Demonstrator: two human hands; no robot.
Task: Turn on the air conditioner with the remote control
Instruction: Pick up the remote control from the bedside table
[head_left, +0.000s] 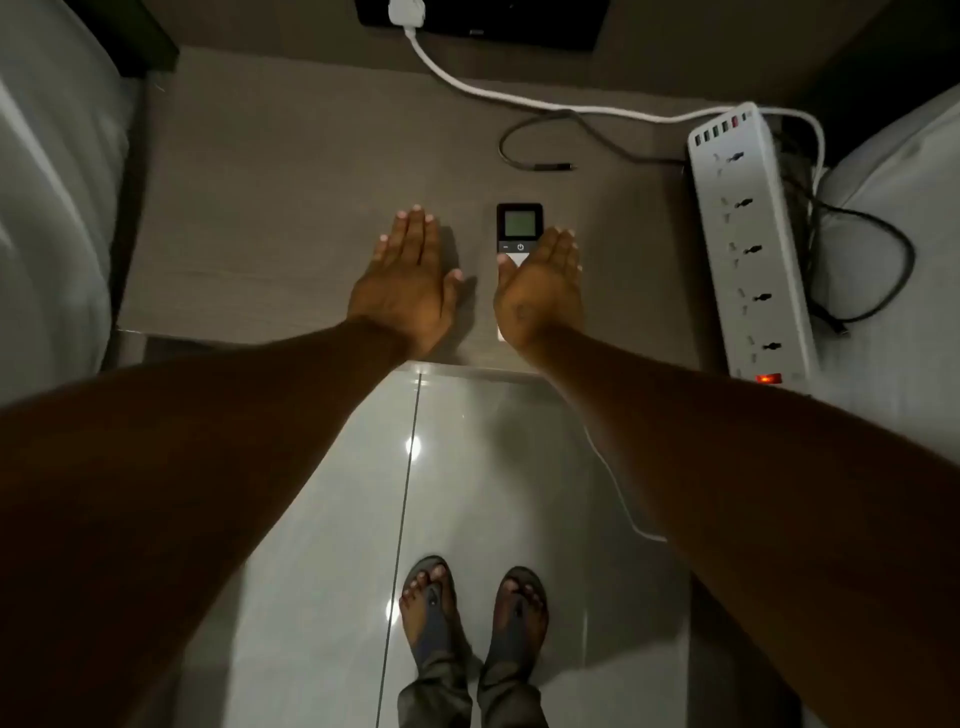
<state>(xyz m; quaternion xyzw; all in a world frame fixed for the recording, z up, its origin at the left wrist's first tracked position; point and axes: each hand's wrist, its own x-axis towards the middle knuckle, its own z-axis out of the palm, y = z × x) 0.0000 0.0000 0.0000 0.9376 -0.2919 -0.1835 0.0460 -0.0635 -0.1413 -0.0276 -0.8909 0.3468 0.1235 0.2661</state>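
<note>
Hands are stretched out flat over a bedside table (260, 208), palms down, fingers straight and together, holding nothing. The left hand (410, 275) rests on bare tabletop to the left of the remote control (518, 228). The right hand (540, 291) lies over the remote's near half, so only the screen and the power button at its far end show. I cannot tell whether that palm presses on it or only hovers. The remote lies face up, screen pointing away, probably so the buttons are within easy reach. A power strip (748, 249) sits along the table's right edge, well apart from the remote, its red switch lit at the near end. No air conditioner shows; picking up seems not yet begun.
</note>
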